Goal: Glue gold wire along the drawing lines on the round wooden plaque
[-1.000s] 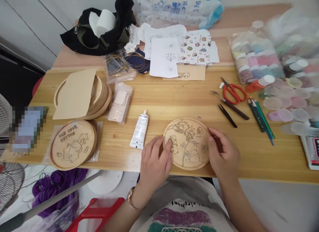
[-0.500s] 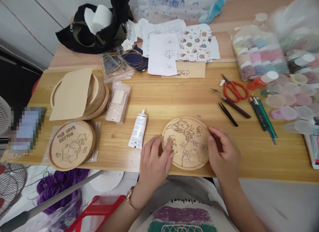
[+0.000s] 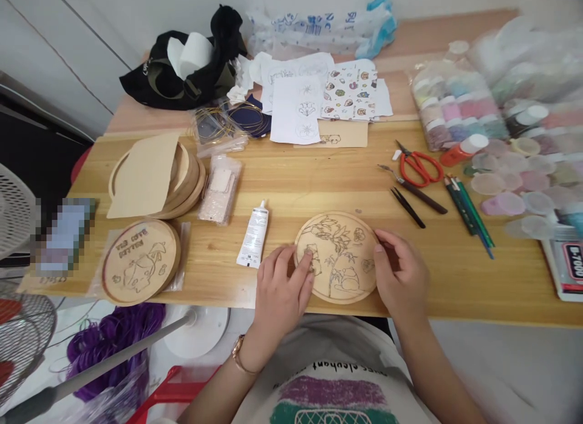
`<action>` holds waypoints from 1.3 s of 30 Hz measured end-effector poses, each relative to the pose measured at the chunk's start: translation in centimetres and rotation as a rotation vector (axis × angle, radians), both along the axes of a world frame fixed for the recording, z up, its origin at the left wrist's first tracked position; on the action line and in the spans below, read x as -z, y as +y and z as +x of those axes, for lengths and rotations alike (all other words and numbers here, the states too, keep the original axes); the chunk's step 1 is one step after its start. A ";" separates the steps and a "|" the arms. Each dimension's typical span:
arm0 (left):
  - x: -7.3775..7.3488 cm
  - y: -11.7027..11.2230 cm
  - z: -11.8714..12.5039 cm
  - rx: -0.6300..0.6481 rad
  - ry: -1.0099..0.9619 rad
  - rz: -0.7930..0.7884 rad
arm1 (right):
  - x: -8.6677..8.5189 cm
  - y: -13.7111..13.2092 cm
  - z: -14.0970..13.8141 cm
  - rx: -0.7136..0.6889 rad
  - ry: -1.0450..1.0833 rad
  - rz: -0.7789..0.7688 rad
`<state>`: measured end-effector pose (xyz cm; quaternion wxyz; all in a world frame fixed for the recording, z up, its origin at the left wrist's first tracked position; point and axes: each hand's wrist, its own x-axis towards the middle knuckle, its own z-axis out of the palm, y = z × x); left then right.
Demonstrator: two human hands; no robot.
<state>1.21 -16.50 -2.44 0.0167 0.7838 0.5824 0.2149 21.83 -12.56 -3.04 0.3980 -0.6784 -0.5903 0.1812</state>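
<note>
A round wooden plate (image 3: 337, 254) with burnt line drawings of flowers and animals lies flat near the table's front edge. My left hand (image 3: 281, 296) grips its left rim, fingers curled, thumb resting on the drawing. My right hand (image 3: 401, 278) clasps the right rim with bent fingers. A white glue tube (image 3: 254, 234) lies just left of the plate.
A second engraved disc (image 3: 140, 261) in plastic and a stack of blank wooden rounds (image 3: 182, 175) sit at the left. Red scissors (image 3: 418, 166), tweezers (image 3: 407, 206) and pencils (image 3: 469, 214) lie at the right, beside paint jars (image 3: 460, 102) and lids. Papers and a black bag are at the back.
Both hands stay on the plate's rim; the plate and hands shifted slightly up and left in view as the head moved.
</note>
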 end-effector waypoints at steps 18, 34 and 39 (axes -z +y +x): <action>0.7 -0.2 -0.5 -0.093 -0.226 0.149 | 0.5 -0.1 0.0 0.024 0.106 0.028; 0.5 -0.2 -0.4 -0.085 -0.168 0.068 | -1.4 -2.0 -4.7 -0.440 -0.537 0.290; 0.5 -0.2 -0.2 -0.105 -0.182 0.053 | -1.1 -1.3 -5.3 -0.470 -0.575 0.273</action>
